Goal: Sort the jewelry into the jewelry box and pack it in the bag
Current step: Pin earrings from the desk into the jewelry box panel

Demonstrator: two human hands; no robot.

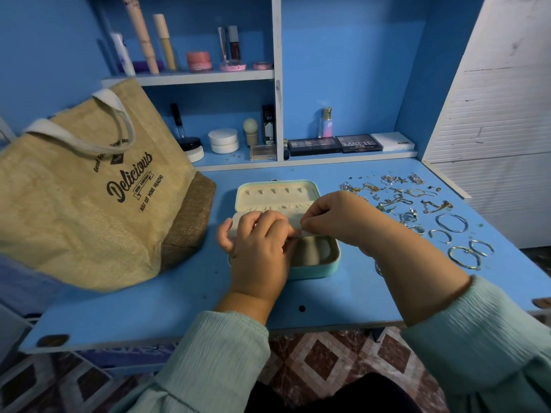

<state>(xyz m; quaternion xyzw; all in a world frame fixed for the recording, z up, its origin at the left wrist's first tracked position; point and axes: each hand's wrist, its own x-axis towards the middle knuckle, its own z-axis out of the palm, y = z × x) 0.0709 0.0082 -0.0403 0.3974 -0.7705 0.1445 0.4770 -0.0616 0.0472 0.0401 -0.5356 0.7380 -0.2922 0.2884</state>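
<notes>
Jewelry [417, 204]: lay right of the jewelry box [316, 263], nearer the right hand [337, 217].
Hands: right hand and left hand [259, 236] both pinched the box's inner flap [307, 233].

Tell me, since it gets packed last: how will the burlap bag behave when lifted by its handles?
The burlap bag probably sags: its woven sides already slump and lean on the desk. The soft white handles droop, so likely floppy. It looks light, and apt to tip.
</notes>
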